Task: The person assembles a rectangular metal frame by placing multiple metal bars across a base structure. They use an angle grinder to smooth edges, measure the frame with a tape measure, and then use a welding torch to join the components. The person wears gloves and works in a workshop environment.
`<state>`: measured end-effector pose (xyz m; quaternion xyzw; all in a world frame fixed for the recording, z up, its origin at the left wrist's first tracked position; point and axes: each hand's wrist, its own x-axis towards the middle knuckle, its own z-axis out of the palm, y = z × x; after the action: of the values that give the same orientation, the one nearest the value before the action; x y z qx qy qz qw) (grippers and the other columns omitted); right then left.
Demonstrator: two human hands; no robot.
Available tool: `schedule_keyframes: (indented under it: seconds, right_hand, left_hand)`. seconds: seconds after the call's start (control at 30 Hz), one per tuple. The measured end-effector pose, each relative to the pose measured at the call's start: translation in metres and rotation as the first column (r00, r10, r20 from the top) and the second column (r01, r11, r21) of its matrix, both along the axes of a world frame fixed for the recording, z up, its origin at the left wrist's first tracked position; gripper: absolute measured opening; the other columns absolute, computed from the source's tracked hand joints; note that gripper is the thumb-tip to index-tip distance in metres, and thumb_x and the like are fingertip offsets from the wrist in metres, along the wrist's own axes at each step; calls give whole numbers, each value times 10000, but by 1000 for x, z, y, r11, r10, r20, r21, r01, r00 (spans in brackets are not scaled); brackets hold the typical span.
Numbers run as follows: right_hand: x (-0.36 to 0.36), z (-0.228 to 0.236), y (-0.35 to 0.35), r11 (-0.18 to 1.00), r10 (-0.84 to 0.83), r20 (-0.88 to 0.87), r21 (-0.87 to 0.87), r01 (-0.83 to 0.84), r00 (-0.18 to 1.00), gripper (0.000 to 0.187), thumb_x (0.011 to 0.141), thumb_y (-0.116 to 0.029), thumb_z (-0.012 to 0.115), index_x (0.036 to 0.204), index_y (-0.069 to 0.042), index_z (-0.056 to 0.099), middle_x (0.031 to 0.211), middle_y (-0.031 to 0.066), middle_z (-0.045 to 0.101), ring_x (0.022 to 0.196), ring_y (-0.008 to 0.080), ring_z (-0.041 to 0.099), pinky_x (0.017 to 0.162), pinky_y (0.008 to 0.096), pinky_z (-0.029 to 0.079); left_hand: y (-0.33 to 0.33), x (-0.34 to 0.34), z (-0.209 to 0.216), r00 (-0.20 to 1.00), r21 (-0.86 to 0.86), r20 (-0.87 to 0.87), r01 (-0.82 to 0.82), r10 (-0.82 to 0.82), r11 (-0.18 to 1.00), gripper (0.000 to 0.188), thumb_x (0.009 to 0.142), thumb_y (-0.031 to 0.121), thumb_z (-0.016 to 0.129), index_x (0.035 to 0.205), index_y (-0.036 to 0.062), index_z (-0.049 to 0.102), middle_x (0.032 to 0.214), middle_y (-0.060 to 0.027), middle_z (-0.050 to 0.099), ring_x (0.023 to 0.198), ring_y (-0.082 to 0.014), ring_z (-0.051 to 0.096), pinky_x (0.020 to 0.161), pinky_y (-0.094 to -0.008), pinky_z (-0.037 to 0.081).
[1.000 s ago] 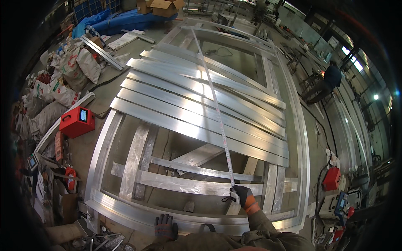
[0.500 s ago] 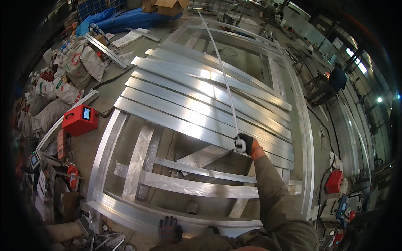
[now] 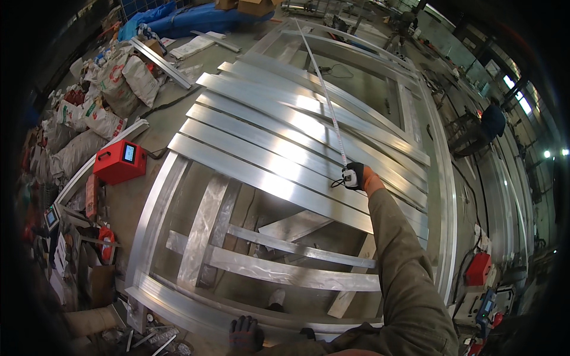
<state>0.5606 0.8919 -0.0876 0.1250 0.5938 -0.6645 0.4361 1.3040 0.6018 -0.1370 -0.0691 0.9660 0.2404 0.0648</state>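
My right hand [image 3: 360, 176], in a dark glove with an orange cuff, is closed around a tape measure [image 3: 350, 177] above the aluminium slats [image 3: 267, 155]. A dark cord loop hangs beside the case. From it the long pale blade [image 3: 325, 95] runs out over the slats to the far end of the metal frame [image 3: 159, 207]. My left hand [image 3: 246, 334], also gloved, lies on the frame's near rail [image 3: 196, 314] with its fingers stretched out and nothing visible in it. The slats lie side by side across the frame, some of the far ones askew.
Bulging white sacks [image 3: 107, 118] and a red box with a screen [image 3: 120, 162] stand left of the frame. Blue sheeting [image 3: 202, 21] lies at the far left. Another person [image 3: 490, 121] works at the right, beyond long metal profiles. A second red box [image 3: 478, 269] sits nearer.
My right hand has moved farther away over the slats with the tape measure, and less blade is out. The view has shifted slightly; my left hand stays on the near rail.
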Motion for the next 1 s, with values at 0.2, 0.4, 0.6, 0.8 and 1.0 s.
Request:
schedule_keyframes:
  seconds: [0.2, 0.4, 0.6, 0.8, 1.0]
  right_hand:
    - [14, -1, 20, 984, 165, -109, 81, -156, 980, 144, 907, -57, 696, 864, -175, 627, 775, -25, 606, 707, 136, 636, 622, 339, 529]
    - [16, 0, 29, 985, 112, -170, 151, -87, 979, 162, 998, -200, 608, 836, -197, 604, 703, -30, 553, 634, 147, 591, 564, 343, 488]
    - [-7, -14, 50, 987, 135, 21, -92, -132, 991, 115, 946, -144, 646, 833, -153, 624, 683, -12, 575, 610, 160, 594, 561, 341, 489]
    - [-28, -37, 75, 705, 709, -661, 650, -285, 246, 50, 985, -95, 645, 986, -80, 693, 741, -8, 611, 648, 153, 608, 543, 383, 485]
    - [-40, -28, 85, 753, 652, -476, 501, -427, 590, 107, 890, 15, 685, 942, -79, 695, 753, -3, 622, 659, 131, 577, 541, 364, 453]
  left_hand:
    - [0, -2, 9, 1000, 18, -26, -6, 6, 1000, 536, 1023, 339, 625, 1449, 15, 602, 1491, -234, 608, 1453, -452, 502, 1209, -648, 334]
    - [-1, -4, 9, 1000, -19, -18, 8, -9, 1000, 543, 1019, 369, 629, 1434, 18, 621, 1474, -233, 623, 1428, -446, 526, 1191, -645, 354]
    - [0, -1, 4, 1000, -19, 6, -5, 5, 1000, 547, 1024, 392, 618, 1440, 35, 628, 1484, -232, 620, 1439, -442, 520, 1200, -642, 350]
    - [0, 1, 1, 1000, -27, 24, -2, 3, 1000, 557, 1034, 403, 595, 1452, 36, 621, 1500, -230, 610, 1458, -439, 505, 1216, -640, 333]
    - [0, 1, 3, 998, -19, 62, 0, 1, 1000, 568, 1033, 408, 585, 1473, 49, 603, 1529, -218, 589, 1479, -433, 480, 1231, -636, 313]
